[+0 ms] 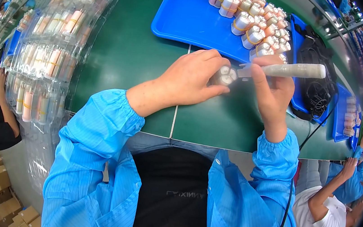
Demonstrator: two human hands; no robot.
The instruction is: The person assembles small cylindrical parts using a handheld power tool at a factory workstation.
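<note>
My left hand [190,76] is closed round a small bundle of white-ended tubes [227,75], with the round ends facing up and to the right. Most of that bundle is hidden by my fingers. My right hand [272,86] pinches a tool with a thick whitish handle [298,70] and a flat, narrow pale tip [243,71]. The tip reaches the right side of the bundle; I cannot tell whether it touches. Just beyond my hands, similar bundles [253,35] in white and pink, some with yellow bands, stand in a blue tray [183,23].
Stacked clear plastic trays [50,38] of banded tubes rise at the left. Black cables [317,80] lie in another blue tray at the right, with one cord running down beside my right sleeve. The green table's [144,125] front edge is near my waist. Other people sit on both sides.
</note>
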